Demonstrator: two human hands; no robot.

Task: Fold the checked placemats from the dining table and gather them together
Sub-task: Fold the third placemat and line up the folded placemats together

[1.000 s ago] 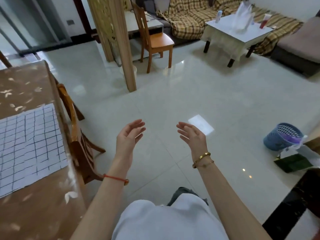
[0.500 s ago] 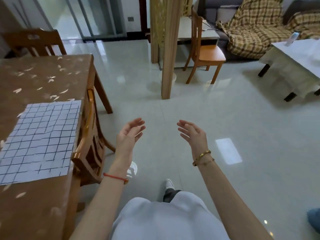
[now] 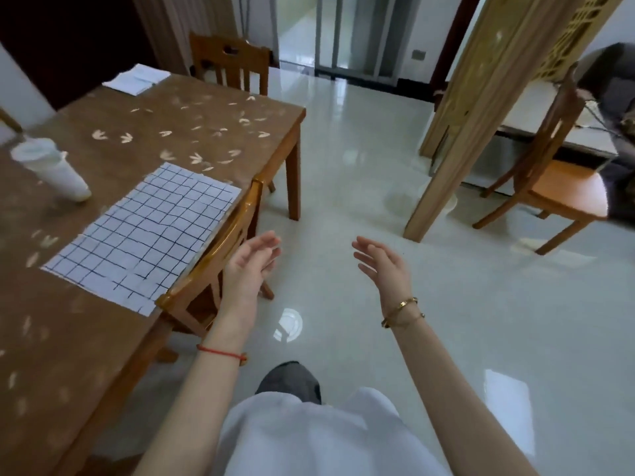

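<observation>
Seen from the head camera, the left hand and right hand are hovering over the floor with palms facing each other. Their fingers are loosely straight and holding nothing. The checked placemat is lying flat and unfolded on the dining table, left of the left hand. A tucked-in chair is sitting between them, just beside that hand. A white cup is standing farther left, past the placemat.
</observation>
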